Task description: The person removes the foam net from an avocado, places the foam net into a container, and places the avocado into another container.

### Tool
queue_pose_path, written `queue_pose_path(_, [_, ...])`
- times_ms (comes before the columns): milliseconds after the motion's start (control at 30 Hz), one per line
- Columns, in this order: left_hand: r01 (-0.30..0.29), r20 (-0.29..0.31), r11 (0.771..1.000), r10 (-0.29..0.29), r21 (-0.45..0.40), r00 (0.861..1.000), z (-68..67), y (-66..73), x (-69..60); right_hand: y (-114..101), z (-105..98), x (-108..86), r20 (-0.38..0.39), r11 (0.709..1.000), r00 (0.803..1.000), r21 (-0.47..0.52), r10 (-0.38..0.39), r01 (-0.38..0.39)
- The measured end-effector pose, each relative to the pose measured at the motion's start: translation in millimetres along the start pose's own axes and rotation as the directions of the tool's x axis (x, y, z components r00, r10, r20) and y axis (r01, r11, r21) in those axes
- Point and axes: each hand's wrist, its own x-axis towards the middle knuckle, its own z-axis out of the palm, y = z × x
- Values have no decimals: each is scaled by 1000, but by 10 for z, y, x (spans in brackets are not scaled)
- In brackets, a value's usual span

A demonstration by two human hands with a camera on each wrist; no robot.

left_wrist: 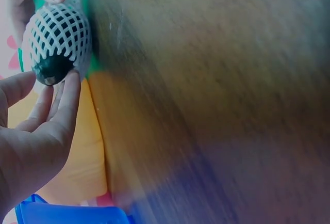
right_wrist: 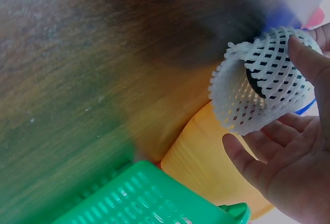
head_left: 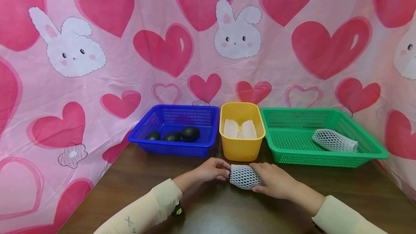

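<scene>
Above the table's middle is an avocado in a white foam net sleeve point(head_left: 245, 177). My right hand point(head_left: 276, 180) grips the sleeved avocado from the right, thumb on one side and fingers on the other, as the right wrist view shows. From the left, my left hand point(head_left: 209, 170) holds its other end with thumb and fingertips. In the left wrist view the dark tip of the avocado point(left_wrist: 53, 70) shows bare at the sleeve's mouth. Toward the right hand, the sleeve's loose end point(right_wrist: 229, 97) hangs open past the fruit.
Behind the hands stand a blue basket point(head_left: 177, 150) with three dark avocados point(head_left: 190, 133), a yellow bin point(head_left: 242, 150) with white foam net sleeves point(head_left: 248, 129), and a green basket point(head_left: 305, 158) holding one sleeved avocado point(head_left: 334, 141). All stand on a brown wooden table point(head_left: 208, 214).
</scene>
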Motion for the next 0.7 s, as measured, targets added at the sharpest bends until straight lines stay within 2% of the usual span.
queue_pose_path(333, [-5, -16, 1000, 5, 13, 1000, 48, 17, -5, 32, 39, 1, -4, 1000, 1000, 10, -21, 21])
queue_pose_path(700, [-32, 6, 998, 31, 47, 999, 50, 14, 19, 51, 53, 1, -8, 999, 999, 31, -32, 32])
